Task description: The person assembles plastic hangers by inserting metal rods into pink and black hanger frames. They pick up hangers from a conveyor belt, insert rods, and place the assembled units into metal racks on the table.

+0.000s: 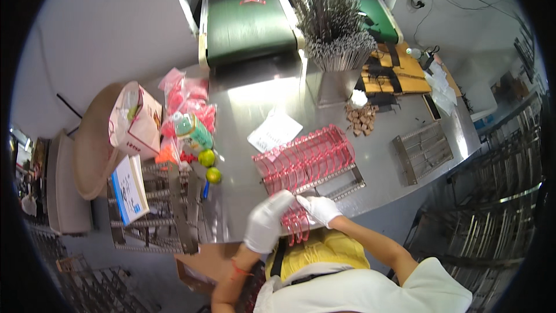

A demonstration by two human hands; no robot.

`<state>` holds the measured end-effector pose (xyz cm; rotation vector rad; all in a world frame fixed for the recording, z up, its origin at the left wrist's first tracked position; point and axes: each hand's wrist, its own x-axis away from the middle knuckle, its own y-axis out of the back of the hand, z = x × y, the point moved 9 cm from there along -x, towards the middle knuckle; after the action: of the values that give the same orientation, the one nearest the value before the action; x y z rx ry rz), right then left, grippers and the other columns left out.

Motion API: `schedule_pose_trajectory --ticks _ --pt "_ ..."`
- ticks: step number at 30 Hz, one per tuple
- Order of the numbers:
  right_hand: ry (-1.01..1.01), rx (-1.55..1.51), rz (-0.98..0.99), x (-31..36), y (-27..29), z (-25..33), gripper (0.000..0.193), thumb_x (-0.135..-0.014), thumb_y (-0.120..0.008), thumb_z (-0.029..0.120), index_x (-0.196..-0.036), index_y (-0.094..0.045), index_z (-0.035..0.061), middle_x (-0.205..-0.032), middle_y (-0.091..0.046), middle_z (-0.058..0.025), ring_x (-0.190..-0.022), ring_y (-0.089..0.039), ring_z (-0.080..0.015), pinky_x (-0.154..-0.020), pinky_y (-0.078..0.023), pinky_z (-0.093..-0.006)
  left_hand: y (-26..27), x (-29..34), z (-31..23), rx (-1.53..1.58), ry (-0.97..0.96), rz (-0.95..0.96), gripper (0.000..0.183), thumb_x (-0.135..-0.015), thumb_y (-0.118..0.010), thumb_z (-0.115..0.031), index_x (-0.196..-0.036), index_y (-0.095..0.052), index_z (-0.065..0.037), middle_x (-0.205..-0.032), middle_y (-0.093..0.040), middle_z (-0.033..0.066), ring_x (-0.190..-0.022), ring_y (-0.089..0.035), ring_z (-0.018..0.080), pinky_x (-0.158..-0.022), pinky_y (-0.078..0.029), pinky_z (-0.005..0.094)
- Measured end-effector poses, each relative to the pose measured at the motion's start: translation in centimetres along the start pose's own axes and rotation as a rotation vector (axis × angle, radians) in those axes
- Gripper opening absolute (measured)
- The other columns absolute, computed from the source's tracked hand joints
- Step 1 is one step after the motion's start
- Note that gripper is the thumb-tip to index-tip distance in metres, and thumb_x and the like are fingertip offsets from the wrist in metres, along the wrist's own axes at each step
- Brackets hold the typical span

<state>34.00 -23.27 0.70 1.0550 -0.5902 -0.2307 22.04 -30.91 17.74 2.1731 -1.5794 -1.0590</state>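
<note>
Both gloved hands, left hand (266, 221) and right hand (320, 208), fingers clenched around a bunch of pink hangers (295, 225) at the tabletop (255, 95) edge, beside a largely filled metal rack (310, 162)

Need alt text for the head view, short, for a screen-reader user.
Two white-gloved hands, left hand and right hand, hold a bunch of pink hangers at the near edge of a steel table, beside a metal rack filled with more. Bags, two green fruits and a bundle of metal rods lie beyond.
</note>
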Motion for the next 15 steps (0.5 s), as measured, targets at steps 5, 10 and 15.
schedule_pose_trajectory --ticks 5,10,15 --pt "-0.318 -0.496 0.029 3.1 1.7 -3.5 0.035 -0.102 -0.043 0.033 -0.123 -0.06 0.0109 -0.089 -0.069 -0.0119 -0.067 -0.067 -0.0288 -0.066 -0.054 -0.0417 -5.9 1.7 1.8 0.168 0.131 0.027 0.049 -0.078 -0.058 0.008 -0.123 -0.066 -0.012 -0.149 -0.04 0.024 -0.131 -0.05 0.0335 -0.107 -0.043 0.0363" --pt "-0.425 -0.972 -0.329 3.2 6.4 -5.6 0.037 -0.099 -0.055 0.037 -0.113 -0.066 0.0044 -0.065 -0.066 -0.0046 -0.054 -0.06 -0.0081 -0.055 -0.05 -0.0279 -1.0 2.5 8.3 0.294 0.414 -0.486 0.047 -0.075 -0.042 0.015 -0.116 -0.061 0.001 -0.145 -0.041 0.0183 -0.131 -0.047 0.0286 -0.108 -0.041 0.0378" --pt "0.201 -0.118 -0.946 -6.2 23.1 -0.7 0.028 -0.087 -0.06 0.011 -0.115 -0.06 0.006 -0.104 -0.064 -0.0114 -0.073 -0.067 -0.0228 -0.065 -0.056 -0.0352 -4.2 7.8 17.8 0.395 0.879 -0.484 0.042 -0.095 -0.05 -0.007 -0.136 -0.047 0.002 -0.134 -0.055 0.0176 -0.12 -0.056 0.0264 -0.104 -0.043 0.0367"
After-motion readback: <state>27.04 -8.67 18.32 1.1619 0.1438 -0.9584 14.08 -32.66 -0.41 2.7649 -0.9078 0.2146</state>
